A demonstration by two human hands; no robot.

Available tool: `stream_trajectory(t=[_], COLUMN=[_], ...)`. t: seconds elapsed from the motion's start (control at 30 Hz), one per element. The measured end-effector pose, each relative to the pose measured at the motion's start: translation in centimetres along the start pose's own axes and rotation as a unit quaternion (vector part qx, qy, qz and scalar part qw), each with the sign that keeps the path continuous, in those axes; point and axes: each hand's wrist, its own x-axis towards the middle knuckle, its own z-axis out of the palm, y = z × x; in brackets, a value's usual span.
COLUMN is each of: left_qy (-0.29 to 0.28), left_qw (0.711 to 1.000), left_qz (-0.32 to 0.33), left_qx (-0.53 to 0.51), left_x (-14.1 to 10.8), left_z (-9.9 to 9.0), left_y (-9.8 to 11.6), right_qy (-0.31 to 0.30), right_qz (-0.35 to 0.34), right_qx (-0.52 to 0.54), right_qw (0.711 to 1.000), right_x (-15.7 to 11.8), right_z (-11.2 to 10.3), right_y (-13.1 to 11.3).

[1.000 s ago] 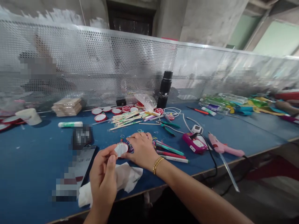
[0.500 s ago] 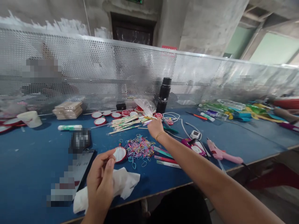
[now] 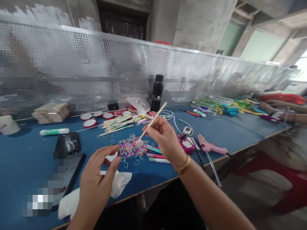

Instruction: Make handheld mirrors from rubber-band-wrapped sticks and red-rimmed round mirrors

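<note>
Wooden stick (image 3: 158,113) raised in right hand (image 3: 166,139): pale, thin, straight, slanted.

It looks like a craft workshop: a long blue table (image 3: 192,140) carries a pink glue gun (image 3: 208,146), marker pens (image 3: 157,156) and wooden sticks (image 3: 117,124), backed by a perforated metal screen (image 3: 91,64), with bare concrete walls (image 3: 196,25) behind.

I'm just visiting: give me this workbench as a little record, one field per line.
left hand: fingers around a white disc; grip unclear
right hand: holds a thin pale stick, slanted
beyond left fingertips: pile of small colourful loops
standing at back: black bottle
far right of right hand: pink glue gun
surface: blue tabletop
</note>
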Motion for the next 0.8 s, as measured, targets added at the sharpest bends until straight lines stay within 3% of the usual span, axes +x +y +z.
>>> stream_trajectory(t=[0.07, 0.17, 0.47, 0.6, 0.8], left_qy=[-0.043, -0.085, -0.072, -0.079, -0.093], left_qw=[0.999, 0.996, 0.995, 0.993, 0.987], left_qz=[0.013, 0.021, 0.057, 0.083, 0.107], left_qx=[0.001, -0.003, 0.036, 0.036, 0.070], left_x=[0.0, -0.3, -1.0, -1.1, -1.3], left_z=[1.1, 2.3, 2.4, 1.9, 0.9], left_y=[-0.1, -0.2, -1.6, -2.1, -2.7], right_qy=[0.008, 0.030, 0.036, 0.032, 0.105], right_qz=[0.050, 0.087, 0.118, 0.105, 0.072], right_qx=[0.075, 0.136, 0.178, 0.173, 0.186], right_qw=[0.996, 0.986, 0.976, 0.979, 0.974], right_x=[-3.1, -5.5, -6.0, -6.4, -7.2], right_z=[1.1, 2.3, 2.9, 1.9, -0.1], right_y=[1.0, 2.9, 4.0, 4.0, 3.8])
